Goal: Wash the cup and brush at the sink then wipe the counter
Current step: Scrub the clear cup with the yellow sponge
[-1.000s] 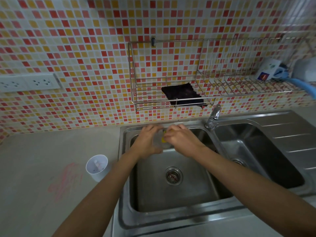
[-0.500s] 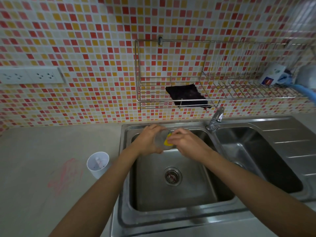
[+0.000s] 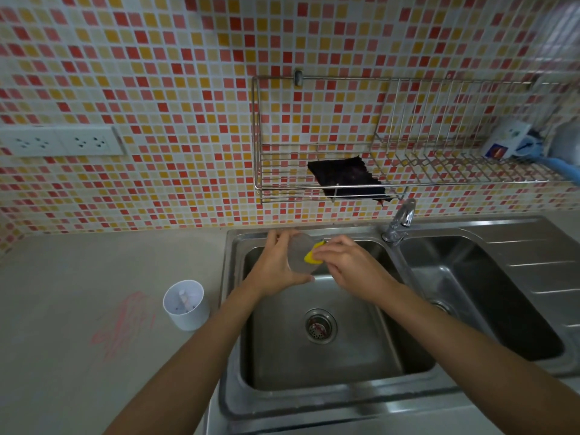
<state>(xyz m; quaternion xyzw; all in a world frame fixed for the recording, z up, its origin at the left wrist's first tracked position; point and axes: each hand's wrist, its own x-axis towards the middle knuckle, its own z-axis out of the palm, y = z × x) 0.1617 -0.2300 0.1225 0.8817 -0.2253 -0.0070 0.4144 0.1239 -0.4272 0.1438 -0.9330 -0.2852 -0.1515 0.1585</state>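
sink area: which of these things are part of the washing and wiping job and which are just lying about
In the job: clear cup in the left hand; yellow sponge in the right hand; left sink basin; white cup with a brush; pink-marked counter.

Lying about: dark cloth on the wire rack; wall sockets.

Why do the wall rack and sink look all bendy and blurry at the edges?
Head view: the wide-angle lens bows the wire rack and sink rim; the top right corner smears into blur; the middle stays sharp, where the left hand holds the clear cup.
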